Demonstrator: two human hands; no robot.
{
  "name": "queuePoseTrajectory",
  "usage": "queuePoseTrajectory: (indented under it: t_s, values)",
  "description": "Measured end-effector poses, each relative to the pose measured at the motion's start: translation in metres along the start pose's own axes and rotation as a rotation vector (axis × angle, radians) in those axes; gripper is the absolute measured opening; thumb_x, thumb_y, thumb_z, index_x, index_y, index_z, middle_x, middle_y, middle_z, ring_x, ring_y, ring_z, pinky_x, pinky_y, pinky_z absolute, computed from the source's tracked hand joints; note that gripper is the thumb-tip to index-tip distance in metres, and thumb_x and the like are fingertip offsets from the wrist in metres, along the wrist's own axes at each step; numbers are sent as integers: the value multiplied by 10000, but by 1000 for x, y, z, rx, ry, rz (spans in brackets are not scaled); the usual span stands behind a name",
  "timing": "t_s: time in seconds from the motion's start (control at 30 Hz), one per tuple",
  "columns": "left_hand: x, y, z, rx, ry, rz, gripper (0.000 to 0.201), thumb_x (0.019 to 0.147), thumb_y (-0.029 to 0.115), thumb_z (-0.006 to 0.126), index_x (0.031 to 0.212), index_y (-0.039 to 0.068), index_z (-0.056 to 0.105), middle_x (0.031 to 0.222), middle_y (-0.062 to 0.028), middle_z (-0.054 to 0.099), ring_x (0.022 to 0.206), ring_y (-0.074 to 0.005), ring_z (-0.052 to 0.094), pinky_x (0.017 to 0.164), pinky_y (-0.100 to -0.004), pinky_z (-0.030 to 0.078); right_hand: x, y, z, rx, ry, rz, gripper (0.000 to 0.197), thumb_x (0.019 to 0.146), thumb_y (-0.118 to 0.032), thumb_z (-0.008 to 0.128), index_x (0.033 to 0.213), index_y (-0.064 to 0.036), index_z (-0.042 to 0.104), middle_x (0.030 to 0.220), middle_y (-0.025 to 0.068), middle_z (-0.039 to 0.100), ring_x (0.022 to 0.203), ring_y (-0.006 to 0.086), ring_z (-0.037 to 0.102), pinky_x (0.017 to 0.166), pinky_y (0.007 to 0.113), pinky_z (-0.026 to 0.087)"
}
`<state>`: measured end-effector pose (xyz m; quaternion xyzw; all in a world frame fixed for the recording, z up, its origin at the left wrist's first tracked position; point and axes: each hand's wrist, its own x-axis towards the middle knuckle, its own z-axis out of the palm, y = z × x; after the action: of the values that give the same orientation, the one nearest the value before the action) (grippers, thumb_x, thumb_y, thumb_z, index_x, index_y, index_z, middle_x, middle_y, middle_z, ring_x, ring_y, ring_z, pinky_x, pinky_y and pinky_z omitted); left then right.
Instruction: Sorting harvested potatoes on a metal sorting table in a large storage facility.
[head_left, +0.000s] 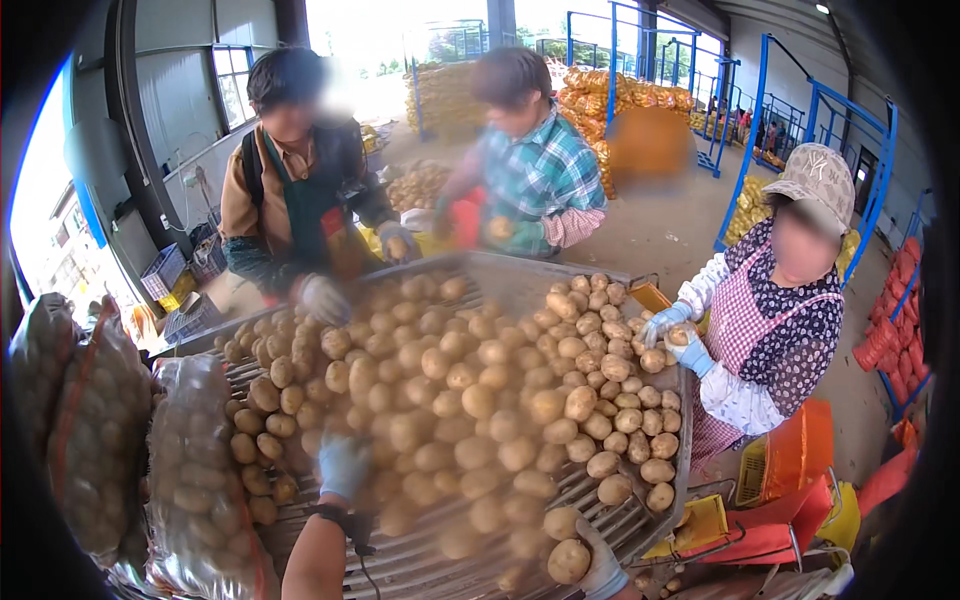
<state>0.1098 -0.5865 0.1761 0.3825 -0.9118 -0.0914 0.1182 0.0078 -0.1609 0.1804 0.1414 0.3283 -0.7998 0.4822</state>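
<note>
A large heap of potatoes (480, 400) covers a slatted metal sorting table (400, 565). My left hand (342, 466), in a light blue glove, is over the slats at the heap's near left side. Blur smears its fingers, and whether it grips a potato is unclear. At the near right edge my right hand (602, 562), in a pale glove, has its fingers closed around the side of a potato (568, 562). Another potato (562, 524) lies against those fingers. Many potatoes in the middle are blurred.
Two co-workers stand across the table; a third, in a cap (815, 185) and checked apron, handles potatoes at the right. Filled clear sacks (205, 470) line the left side. Orange and yellow bags (790, 525) hang on frames at the lower right. Blue racks (765, 130) stand behind.
</note>
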Motion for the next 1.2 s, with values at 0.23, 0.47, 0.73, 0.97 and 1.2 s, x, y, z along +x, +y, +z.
queuePoseTrajectory:
  t_s: [0.23,0.47,0.73,0.97,1.2]
  values:
    - [-4,-12,3,-32,4,-34,280,849,340,660,918,85,755,1003,-130,707,1285,-365,472,1123,-435,328,-27,-10,66,84,-46,55,391,938,-406,639,1175,-96,626,925,98,701,876,262,680,805,387,563]
    - [-2,0,-12,-143,-6,-60,286,851,329,653,933,74,755,999,-144,703,1290,-367,464,1130,-436,317,-20,-2,41,106,-10,42,418,935,-403,635,1202,-83,600,994,106,680,929,265,668,830,397,565]
    - [-4,4,-15,-111,-40,-35,281,859,311,651,957,70,756,1024,-146,700,1316,-368,433,1129,-440,316,-17,3,27,143,9,41,451,932,-399,630,1233,-68,571,1074,115,657,989,269,654,858,408,567]
    - [-1,3,-15,-84,-59,-81,269,856,305,661,950,72,755,1047,-140,696,1319,-370,427,1127,-442,317,-6,2,22,173,-7,25,481,930,-395,625,1260,-55,545,1143,123,636,1042,273,642,883,417,569]
    - [5,1,-1,22,156,100,268,823,254,559,964,188,777,859,-156,708,939,-334,639,1014,-454,399,8,8,8,223,49,-54,497,933,-383,613,1288,-48,522,1198,121,622,1085,271,632,905,420,568]
